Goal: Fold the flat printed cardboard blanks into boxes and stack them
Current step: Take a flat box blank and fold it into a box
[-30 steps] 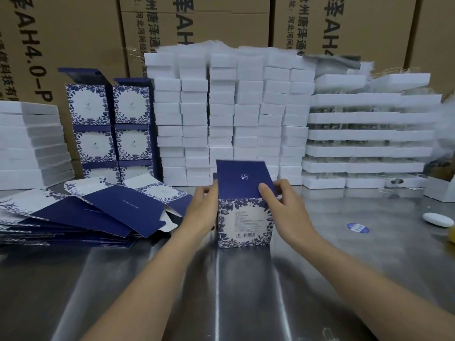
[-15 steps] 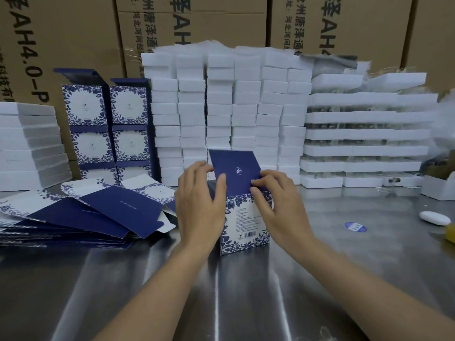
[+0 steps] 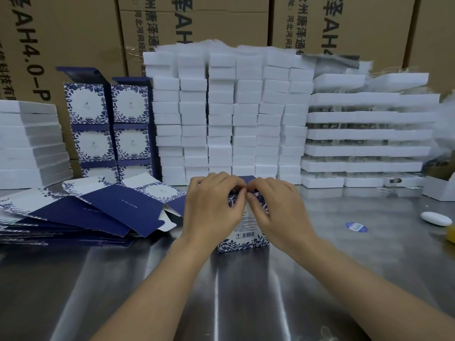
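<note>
Head view, the only one given. One blue-and-white floral printed cardboard box (image 3: 243, 238) is stood upright on the brushed steel table (image 3: 246, 303), about centre, barcode panel facing the camera. Both hands are brought together on its top: the left hand (image 3: 213, 207) and the right hand (image 3: 275, 210) are curled over the upper edge, fingertips nearly touching each other, with the navy flap gripped and mostly hidden under them. Whether the flap is fully tucked can't be told.

A fanned pile of flat navy and floral cardboard blanks (image 3: 98, 212) is spread to the left of the box, its near corner just beside the left wrist — the count can't be made out, too many overlapping edges. Behind that, finished floral boxes (image 3: 108, 129) are stacked in two columns, three visible in each, so six.

Six columns of white foam blocks (image 3: 231, 119) are lined up along the back, with wider white foam trays (image 3: 369, 134) layered to the right and more white slabs (image 3: 29, 141) at far left. Brown printed shipping cartons (image 3: 197, 20) form the back wall. One white oval object (image 3: 433, 218) and one blue round sticker (image 3: 356, 227) are seen on the right.

Open table is left in front of the box and to its right — the left edge is crowded by blanks.
</note>
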Demonstrator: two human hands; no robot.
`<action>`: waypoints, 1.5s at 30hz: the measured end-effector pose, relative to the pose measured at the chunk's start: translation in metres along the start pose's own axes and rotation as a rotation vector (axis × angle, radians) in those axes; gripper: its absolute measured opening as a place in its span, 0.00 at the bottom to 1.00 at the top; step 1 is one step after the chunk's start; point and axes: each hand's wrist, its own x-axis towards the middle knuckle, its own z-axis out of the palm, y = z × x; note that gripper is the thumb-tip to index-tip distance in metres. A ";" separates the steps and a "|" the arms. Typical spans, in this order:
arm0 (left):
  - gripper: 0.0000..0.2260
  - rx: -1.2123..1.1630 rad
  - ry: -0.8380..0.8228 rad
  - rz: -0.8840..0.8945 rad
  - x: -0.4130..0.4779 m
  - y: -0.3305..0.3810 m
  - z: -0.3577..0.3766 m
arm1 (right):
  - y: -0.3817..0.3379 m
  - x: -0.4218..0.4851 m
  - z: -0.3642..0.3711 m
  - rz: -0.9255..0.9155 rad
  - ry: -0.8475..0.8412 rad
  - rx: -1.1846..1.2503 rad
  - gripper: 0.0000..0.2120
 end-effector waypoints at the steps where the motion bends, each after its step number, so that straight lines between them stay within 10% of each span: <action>1: 0.01 0.000 -0.014 -0.004 0.000 0.000 -0.001 | 0.001 0.000 0.001 -0.005 0.000 0.003 0.01; 45: 0.04 -0.507 -0.132 -0.349 0.002 -0.035 0.009 | 0.028 0.012 -0.004 0.292 -0.101 0.448 0.01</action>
